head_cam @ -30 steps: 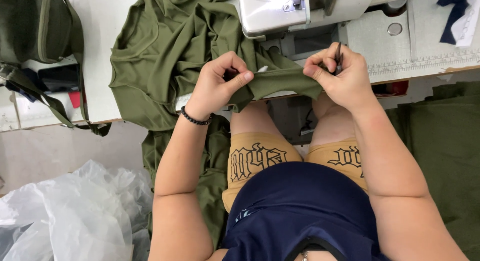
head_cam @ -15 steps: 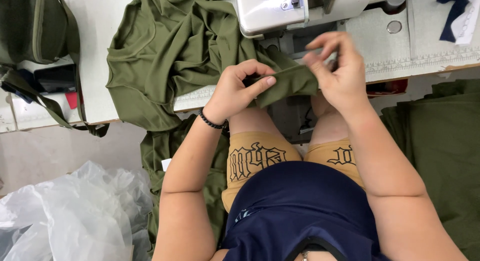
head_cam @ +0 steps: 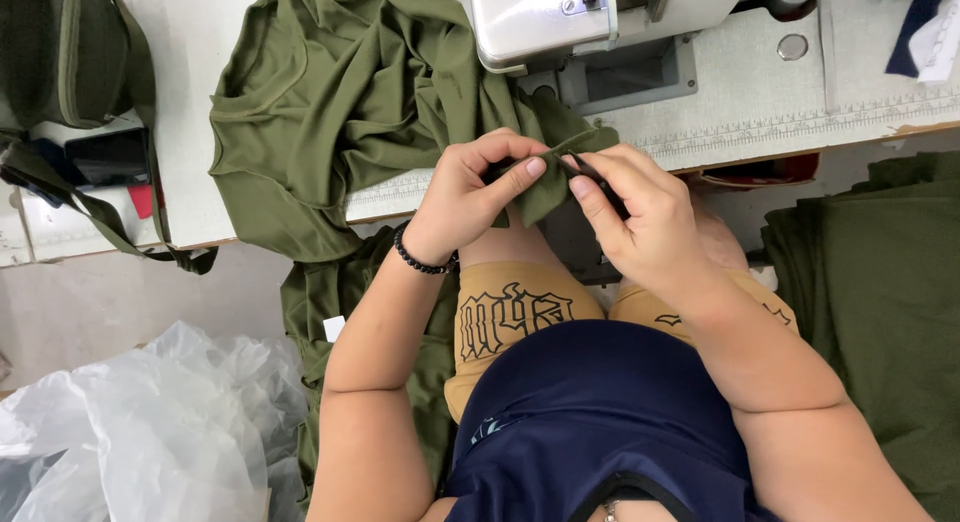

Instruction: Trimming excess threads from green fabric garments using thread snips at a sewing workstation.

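Garment: my olive-green knit garment (head_cam: 350, 112), soft and heavily creased, lies bunched on the tabletop to the left of the machine.
Spread: part of it hangs over the tabletop's near edge and falls down beside my left knee.
Held part: a small folded flap of its edge (head_cam: 548, 187) is lifted off the tabletop, pinched between my two hands just in front of the edge.
Fold: the flap is doubled over and tapers to a point at the bottom.
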